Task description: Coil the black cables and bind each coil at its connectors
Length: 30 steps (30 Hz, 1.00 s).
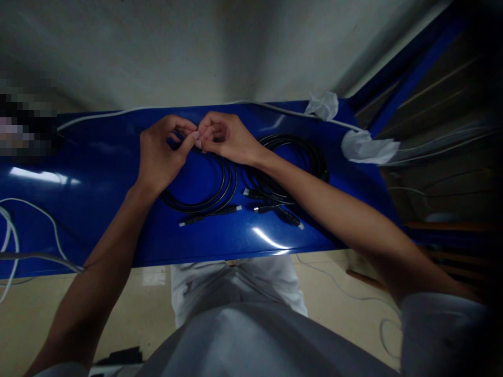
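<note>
My left hand [161,152] and my right hand [228,135] meet over the blue table, thumbs and forefingers pinched together. Whatever lies between their fingertips is too small and covered to make out. Just below the hands, a coiled black cable [226,186] rests on the table, its upper part hidden by them. The two plugs [228,210] of this coil, tipped in a pale colour, point left and right. Under my right forearm is a thicker bundle of coiled black cables [316,157], with several plugs [288,215] at its front edge.
The blue table [220,241] runs along a grey wall [157,57]. A white cord [129,111] follows its back edge, past crumpled white plastic [365,146] at right. Pale cables [13,235] loop over the left side. A blue frame [412,73] rises at right.
</note>
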{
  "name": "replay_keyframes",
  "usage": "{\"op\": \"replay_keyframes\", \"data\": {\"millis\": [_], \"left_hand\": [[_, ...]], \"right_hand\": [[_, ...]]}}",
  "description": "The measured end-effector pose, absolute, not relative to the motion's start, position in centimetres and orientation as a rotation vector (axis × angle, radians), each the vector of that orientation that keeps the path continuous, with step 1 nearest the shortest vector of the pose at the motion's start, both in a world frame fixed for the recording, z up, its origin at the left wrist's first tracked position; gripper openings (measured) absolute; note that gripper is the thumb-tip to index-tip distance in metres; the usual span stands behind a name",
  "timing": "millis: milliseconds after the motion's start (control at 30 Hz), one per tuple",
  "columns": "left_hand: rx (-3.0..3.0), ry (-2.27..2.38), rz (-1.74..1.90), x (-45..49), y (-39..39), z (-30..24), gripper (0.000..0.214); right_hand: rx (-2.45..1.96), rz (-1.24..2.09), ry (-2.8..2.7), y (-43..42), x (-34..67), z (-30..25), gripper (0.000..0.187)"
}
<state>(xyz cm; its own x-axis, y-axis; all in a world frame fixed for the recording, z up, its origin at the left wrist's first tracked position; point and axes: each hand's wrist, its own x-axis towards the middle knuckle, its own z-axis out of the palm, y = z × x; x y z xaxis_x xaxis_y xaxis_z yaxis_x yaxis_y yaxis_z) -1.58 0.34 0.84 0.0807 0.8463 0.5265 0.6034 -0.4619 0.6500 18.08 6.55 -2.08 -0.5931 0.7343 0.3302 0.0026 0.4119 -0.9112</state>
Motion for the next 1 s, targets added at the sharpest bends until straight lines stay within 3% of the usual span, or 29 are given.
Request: {"op": "replay_keyframes", "data": {"millis": [633,1000], "left_hand": [[2.111,1.436,1.185,-2.13,0.61,1.03,0.014],[2.056,1.4,1.206,-2.28,0.92,0.6,0.016]], "right_hand": [[-0.675,1.311,-1.811,6.59,18.01,-2.07,0.052],[-0.687,1.248,-1.881,6.06,18.23,-1.45,0.042]]}}
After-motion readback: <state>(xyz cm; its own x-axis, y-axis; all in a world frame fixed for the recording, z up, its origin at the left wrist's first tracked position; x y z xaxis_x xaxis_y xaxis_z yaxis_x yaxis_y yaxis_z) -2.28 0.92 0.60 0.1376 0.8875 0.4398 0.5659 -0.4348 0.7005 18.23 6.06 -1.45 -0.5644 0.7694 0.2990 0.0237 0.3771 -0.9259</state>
